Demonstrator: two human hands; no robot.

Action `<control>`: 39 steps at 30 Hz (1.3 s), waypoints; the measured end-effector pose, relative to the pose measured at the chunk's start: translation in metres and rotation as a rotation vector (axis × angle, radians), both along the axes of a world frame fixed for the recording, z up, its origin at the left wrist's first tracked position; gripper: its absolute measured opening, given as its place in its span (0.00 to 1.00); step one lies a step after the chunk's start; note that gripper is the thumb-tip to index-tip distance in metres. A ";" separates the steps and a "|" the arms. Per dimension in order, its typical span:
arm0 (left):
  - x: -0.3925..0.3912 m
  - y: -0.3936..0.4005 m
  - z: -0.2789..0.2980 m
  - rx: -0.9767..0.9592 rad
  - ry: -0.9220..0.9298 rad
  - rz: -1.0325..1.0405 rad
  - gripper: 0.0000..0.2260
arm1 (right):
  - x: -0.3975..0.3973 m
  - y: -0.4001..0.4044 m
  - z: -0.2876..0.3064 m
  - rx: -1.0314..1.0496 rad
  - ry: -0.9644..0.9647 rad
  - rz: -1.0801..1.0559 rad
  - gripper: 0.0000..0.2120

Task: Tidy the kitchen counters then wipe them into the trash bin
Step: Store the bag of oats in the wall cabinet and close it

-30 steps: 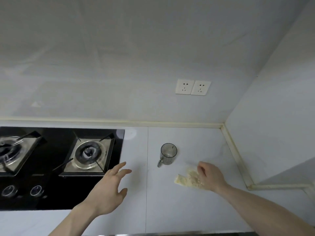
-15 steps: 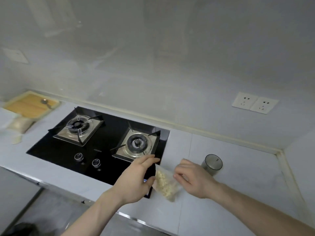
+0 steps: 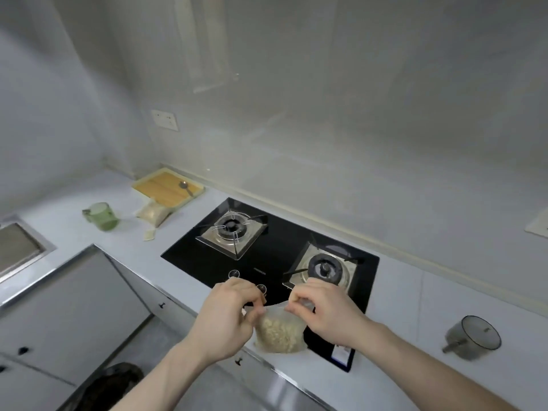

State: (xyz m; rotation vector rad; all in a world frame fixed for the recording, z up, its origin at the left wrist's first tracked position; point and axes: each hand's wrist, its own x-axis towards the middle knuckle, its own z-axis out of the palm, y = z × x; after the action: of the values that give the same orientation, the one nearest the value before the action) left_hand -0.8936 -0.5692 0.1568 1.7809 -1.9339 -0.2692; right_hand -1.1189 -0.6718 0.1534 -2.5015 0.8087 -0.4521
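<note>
A small clear plastic bag of pale grain (image 3: 278, 333) hangs above the counter's front edge, just in front of the black gas hob (image 3: 267, 262). My left hand (image 3: 228, 318) pinches the bag's top edge on the left, and my right hand (image 3: 323, 310) pinches it on the right. A dark trash bin (image 3: 109, 387) shows on the floor at the lower left, partly cut off by the frame. The white counter (image 3: 415, 321) runs from the sink to the right wall.
A grey cup (image 3: 474, 336) lies on the counter to the right. At the far left stand a green cup (image 3: 102, 216), a second grain bag (image 3: 154, 213), a small packet (image 3: 149, 234) and a wooden board (image 3: 169, 188) with a spoon (image 3: 186, 187). A sink (image 3: 17, 247) sits at the left edge.
My right hand lifted the grain bag off the right counter and carried it left over the hob's front. My left hand came in and now pinches its top too. The view swung left.
</note>
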 end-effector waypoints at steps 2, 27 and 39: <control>0.029 0.012 0.003 -0.021 -0.012 0.038 0.03 | 0.031 0.007 0.001 0.007 0.016 0.006 0.12; 0.365 0.084 0.005 0.029 0.079 0.546 0.07 | 0.376 -0.027 0.001 0.016 0.037 0.143 0.06; 0.492 0.059 -0.004 0.140 0.101 0.691 0.10 | 0.530 -0.115 -0.036 0.203 0.024 0.064 0.10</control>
State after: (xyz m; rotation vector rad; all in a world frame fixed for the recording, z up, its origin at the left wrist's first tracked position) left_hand -0.4020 -0.5099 0.1523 2.3463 -1.1533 -0.2441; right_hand -0.5889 -0.7869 0.1170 -2.3408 0.7421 -0.3025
